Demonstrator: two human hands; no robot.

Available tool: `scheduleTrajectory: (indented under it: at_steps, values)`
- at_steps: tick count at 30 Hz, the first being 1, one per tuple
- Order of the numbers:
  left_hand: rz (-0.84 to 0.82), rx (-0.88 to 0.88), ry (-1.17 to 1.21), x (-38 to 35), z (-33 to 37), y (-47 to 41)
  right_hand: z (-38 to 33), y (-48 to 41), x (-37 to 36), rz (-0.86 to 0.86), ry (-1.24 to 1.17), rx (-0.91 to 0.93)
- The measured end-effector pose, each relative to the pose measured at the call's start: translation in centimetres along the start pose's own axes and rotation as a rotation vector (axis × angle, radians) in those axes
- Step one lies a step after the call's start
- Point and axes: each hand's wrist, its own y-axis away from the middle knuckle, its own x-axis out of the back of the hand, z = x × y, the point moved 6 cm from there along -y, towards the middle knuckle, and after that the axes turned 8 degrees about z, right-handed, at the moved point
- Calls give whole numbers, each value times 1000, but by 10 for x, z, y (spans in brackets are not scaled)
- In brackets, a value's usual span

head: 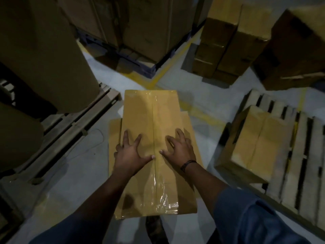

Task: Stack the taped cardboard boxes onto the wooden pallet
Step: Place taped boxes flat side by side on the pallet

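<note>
A long taped cardboard box [153, 111] lies on the floor in front of me, clear tape running down its middle seam. It rests on a flattened piece of cardboard [114, 138]. My left hand [130, 154] and my right hand [179, 150] both press flat on the box top with fingers spread, one on each side of the tape seam. A wooden pallet [299, 164] lies at the right with another taped box [253, 147] standing on its near-left part.
A second wooden pallet [73, 131] at the left carries tall boxes [44, 50]. Stacked cartons on a dark pallet [144, 66] stand behind, more box stacks [228, 41] at the back right. Yellow floor lines [167, 71] cross the pale floor.
</note>
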Motion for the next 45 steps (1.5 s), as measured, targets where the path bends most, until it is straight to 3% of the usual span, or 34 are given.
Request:
scheduleTrajectory:
  at_steps: [11,23,30,45]
  values:
    - [-84,-376,-19,26,293,91,193,129,225,268,-23,-271]
    - [-175,-679,-19,-33,589,236,435,290,398,455,9,-503]
    - [-295,-790,-49,-105,682,250,550,307,406,460,-21,-600]
    - [-438,-786,-37,-296,803,153,761,196,367,341,23,-666]
